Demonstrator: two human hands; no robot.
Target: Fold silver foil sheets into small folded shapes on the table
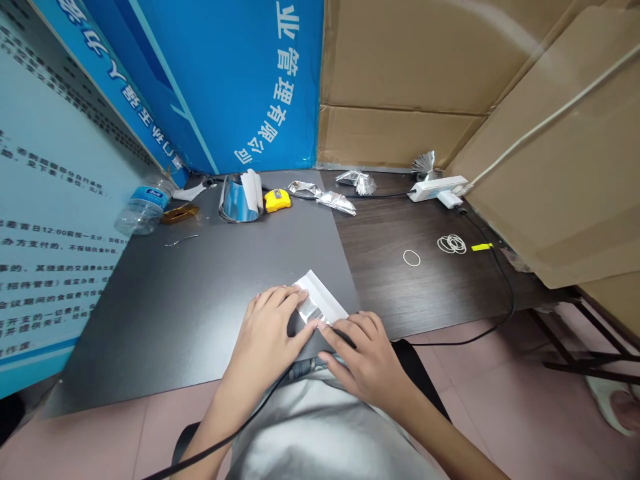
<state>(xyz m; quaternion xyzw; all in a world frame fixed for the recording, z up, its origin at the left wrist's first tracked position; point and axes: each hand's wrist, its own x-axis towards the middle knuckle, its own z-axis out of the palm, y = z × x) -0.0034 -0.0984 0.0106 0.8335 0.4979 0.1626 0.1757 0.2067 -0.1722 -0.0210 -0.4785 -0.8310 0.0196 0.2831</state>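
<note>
The left grip [265,330] and right grip [361,353], both open and unclamped, press the folded foil packet [314,305] against the grey mat [175,320], pinning its fold flat.

Spotted a yellow tape measure [277,200] at the back of the worktop [390,293], a plastic water bottle [145,207] lying on its side by the blue sign board [250,80], and a white power strip [437,189] near loose rubber bands [453,244] and cardboard sheets [540,167]. Also saw a black cable [512,293] trailing off the worktop edge.
</note>
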